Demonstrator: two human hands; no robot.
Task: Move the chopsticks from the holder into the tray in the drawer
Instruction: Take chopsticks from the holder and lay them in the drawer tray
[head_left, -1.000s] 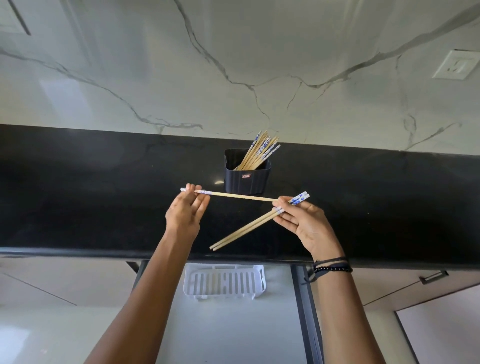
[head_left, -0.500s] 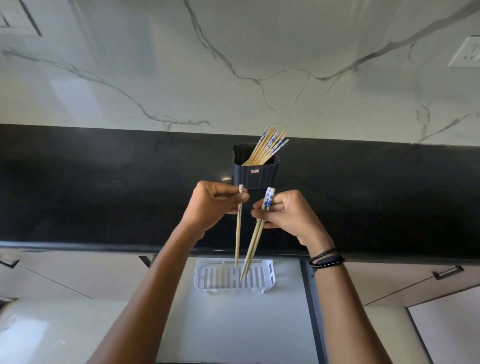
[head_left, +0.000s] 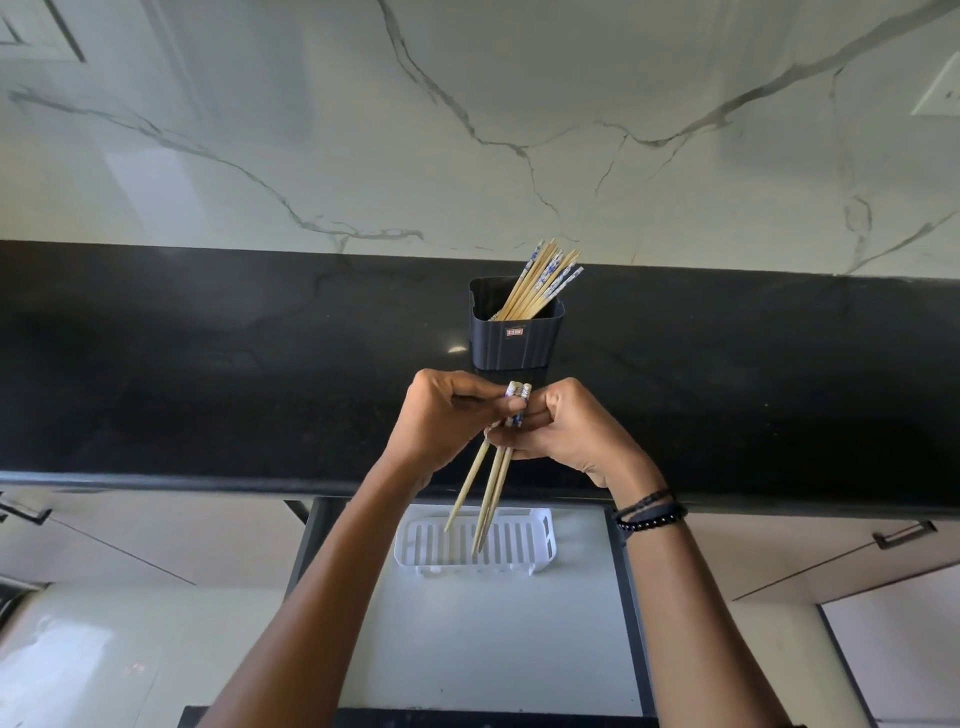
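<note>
A dark ribbed holder (head_left: 514, 338) stands on the black counter with several wooden chopsticks (head_left: 540, 280) leaning to its right. Below the counter edge, a white slotted tray (head_left: 540, 540) lies at the back of the open drawer (head_left: 493, 639). My left hand (head_left: 441, 426) and my right hand (head_left: 571, 431) meet in front of the holder, both closed on three chopsticks (head_left: 491, 493). Their blue-patterned tops stick up between my fingers. Their thin tips hang down over the tray; I cannot tell whether they touch it.
The black counter (head_left: 208, 389) runs the full width under a marble wall (head_left: 467, 130). Closed drawer fronts with dark handles (head_left: 904, 535) flank the open drawer. A wall socket (head_left: 943, 93) sits at the far right.
The single chopstick in my left hand has been brought against the pair in my right, so both hands now hold one bundle. The tips have dropped lower over the tray.
</note>
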